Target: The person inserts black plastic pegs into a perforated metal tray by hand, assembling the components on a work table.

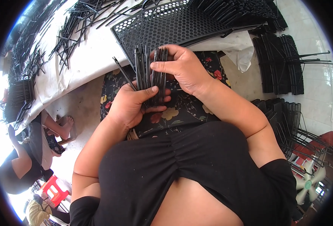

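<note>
Above my lap, a bundle of thin black strips [140, 69] stands upright between my two hands. My left hand [126, 105] wraps the lower part, thumb across the front and fingers behind. One loose strip [122, 71] leans out to the left of that bunch. With thumb and fingers, my right hand [185, 69] pinches the top of the right-hand group of strips [160, 79], whose lower ends rest against my left fingers. A narrow gap shows between the two groups. What exactly the strips are I cannot make out.
A black perforated tray [155, 35] lies on the white-covered table [93, 45], with a dense pile of black strips [230, 13] at its far right. Loose strips [70, 41] scatter leftward. Black stacks [275, 64] stand at right. Another person [21, 162] sits at left near a red stool [55, 190].
</note>
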Motion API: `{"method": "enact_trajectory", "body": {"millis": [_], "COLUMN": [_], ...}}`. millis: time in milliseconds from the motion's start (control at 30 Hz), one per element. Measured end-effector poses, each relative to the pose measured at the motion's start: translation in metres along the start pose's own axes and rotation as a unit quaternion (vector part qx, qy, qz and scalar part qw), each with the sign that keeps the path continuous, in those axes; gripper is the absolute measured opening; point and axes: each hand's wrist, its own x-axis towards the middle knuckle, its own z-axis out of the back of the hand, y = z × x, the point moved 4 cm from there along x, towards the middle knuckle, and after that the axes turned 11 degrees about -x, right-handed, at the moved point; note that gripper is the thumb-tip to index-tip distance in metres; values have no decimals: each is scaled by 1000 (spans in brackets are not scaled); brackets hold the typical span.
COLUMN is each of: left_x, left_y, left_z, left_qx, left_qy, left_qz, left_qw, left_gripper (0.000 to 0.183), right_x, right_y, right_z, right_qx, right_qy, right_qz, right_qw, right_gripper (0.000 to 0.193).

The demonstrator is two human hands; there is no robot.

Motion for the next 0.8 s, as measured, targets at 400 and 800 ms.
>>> {"method": "enact_trajectory", "body": {"millis": [400, 800], "left_x": [-1, 15], "left_y": [-1, -4], "left_z": [-3, 15], "left_qx": [-1, 8], "left_qy": [1, 4], "left_qz": [-36, -57], "left_qw": [999, 998], "left_gripper": [20, 25], "right_x": [-1, 27], "right_y": [25, 106], "right_z": [8, 115], "right_qx": [-141, -282], "right_qy": [19, -313], "right_qz": [63, 488], "right_qw": [988, 764], "right_gripper": [28, 15]}}
